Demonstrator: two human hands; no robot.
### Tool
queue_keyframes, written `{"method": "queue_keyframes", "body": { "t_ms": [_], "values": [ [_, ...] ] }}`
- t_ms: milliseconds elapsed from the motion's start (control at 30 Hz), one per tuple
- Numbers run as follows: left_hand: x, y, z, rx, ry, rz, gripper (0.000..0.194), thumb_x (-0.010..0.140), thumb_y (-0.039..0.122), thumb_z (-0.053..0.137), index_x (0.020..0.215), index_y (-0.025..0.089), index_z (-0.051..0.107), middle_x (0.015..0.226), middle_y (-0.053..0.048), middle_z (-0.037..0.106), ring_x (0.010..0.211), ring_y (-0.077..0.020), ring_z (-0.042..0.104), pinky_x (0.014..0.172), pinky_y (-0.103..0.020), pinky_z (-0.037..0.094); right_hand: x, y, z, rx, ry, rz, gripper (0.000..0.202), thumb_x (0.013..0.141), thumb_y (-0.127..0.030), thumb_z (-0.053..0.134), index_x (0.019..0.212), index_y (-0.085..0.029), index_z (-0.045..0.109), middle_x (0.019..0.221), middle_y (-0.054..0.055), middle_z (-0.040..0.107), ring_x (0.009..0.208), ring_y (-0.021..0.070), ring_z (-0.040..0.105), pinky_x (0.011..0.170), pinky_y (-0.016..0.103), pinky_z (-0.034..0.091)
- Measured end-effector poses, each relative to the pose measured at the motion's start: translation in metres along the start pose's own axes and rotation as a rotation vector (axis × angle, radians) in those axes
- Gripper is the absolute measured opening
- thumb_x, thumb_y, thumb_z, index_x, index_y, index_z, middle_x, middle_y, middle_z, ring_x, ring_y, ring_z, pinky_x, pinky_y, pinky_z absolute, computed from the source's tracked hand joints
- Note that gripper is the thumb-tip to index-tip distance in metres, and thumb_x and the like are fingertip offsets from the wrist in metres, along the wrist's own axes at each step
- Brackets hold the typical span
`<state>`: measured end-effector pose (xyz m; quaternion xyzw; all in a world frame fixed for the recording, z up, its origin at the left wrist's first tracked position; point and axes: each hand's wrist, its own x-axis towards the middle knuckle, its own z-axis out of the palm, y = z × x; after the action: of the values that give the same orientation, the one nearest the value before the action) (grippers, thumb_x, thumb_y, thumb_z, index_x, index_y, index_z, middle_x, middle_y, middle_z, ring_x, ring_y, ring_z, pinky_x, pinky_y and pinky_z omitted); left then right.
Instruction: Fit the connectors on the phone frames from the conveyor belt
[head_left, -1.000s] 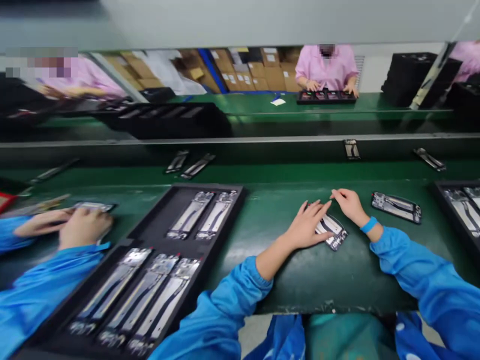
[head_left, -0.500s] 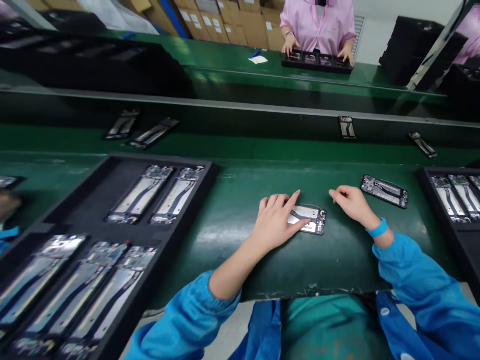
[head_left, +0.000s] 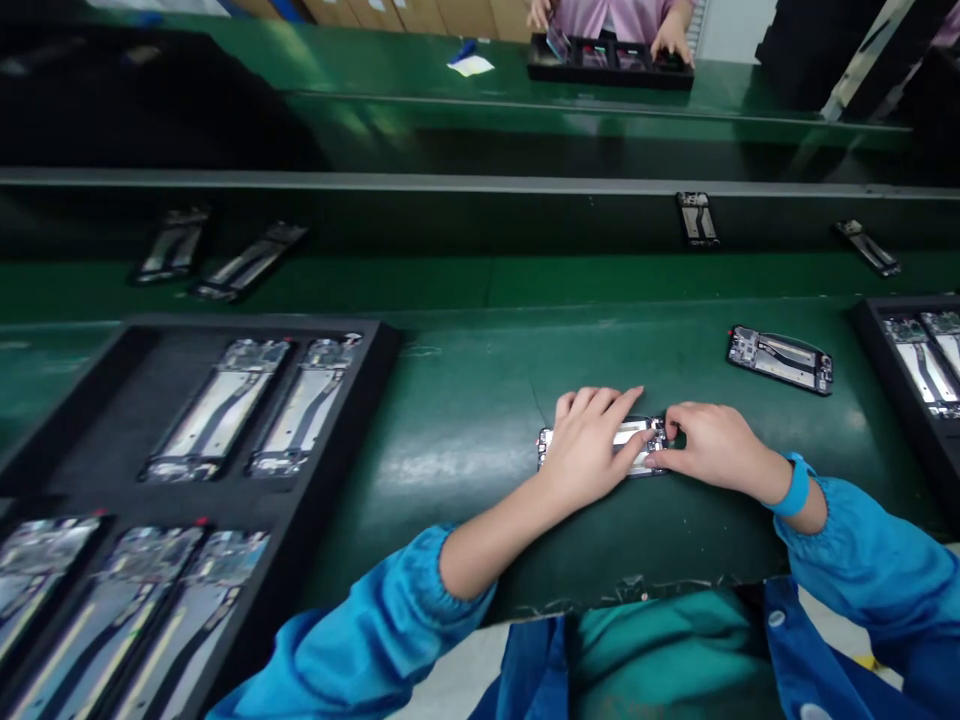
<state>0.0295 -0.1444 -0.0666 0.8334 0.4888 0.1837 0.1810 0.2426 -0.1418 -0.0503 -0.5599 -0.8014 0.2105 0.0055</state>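
An opened smartphone assembly (head_left: 628,438) lies sideways on the green bench in front of me, with silver plates and small circuit parts showing. My left hand (head_left: 592,440) is laid over its middle, fingers at the far side and thumb across the near part, holding it down. At the right end, the thumb and index finger of my right hand (head_left: 709,450) are pinched around the edge. Whether a tiny part sits between those fingertips is hidden. A thin wire shows just beyond the assembly's left end. Another phone assembly (head_left: 780,360) lies farther right, apart from both hands.
On the left stands a black foam tray (head_left: 330,500) with several phone assemblies in slots. A second black tray (head_left: 892,380) is at the right edge. More assemblies (head_left: 697,218) lie along the recessed strip behind. Across the bench, a person in pink handles a black tray (head_left: 611,75).
My right hand has come left and down from above the bench to the assembly's right end. My left hand stays on the assembly. The camera view has tilted downward.
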Motion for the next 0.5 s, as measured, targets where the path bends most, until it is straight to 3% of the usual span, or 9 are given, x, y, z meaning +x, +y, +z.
{"method": "queue_keyframes", "body": {
  "t_ms": [100,200,500],
  "values": [
    [0.0096,0.0002,0.0056,-0.070,0.050,0.041,0.036,0.102,0.038,0.057,0.134,0.025,0.064,0.113,-0.006,0.072,0.114,-0.0262,0.055,0.099,-0.044,0.036,-0.0006,0.0008,0.0003,0.015,0.006,-0.006,0.043,0.079,-0.062,0.078,0.079,-0.023,0.060,0.078,0.003,0.069,0.066,0.0201,0.062,0.056,0.031,0.024],
    [0.0111,-0.0028,0.0071,-0.064,0.062,0.046,0.020,0.101,0.034,0.058,0.112,0.026,0.074,0.103,-0.004,0.074,0.107,-0.0242,0.057,0.097,-0.044,0.034,-0.0014,0.0008,0.0003,0.018,0.001,-0.009,0.043,0.078,-0.062,0.078,0.079,-0.023,0.059,0.078,0.003,0.070,0.067,0.0200,0.061,0.056,0.031,0.024],
    [0.0133,-0.0058,-0.0014,-0.005,0.050,0.090,0.019,0.103,0.028,0.054,0.092,0.022,0.068,0.099,-0.003,0.071,0.103,-0.0230,0.057,0.092,-0.042,0.035,-0.0019,-0.0021,-0.0027,0.011,-0.017,0.001,0.042,0.078,-0.061,0.079,0.080,-0.023,0.060,0.079,0.003,0.069,0.068,0.0206,0.061,0.058,0.031,0.025]
  ]
}}
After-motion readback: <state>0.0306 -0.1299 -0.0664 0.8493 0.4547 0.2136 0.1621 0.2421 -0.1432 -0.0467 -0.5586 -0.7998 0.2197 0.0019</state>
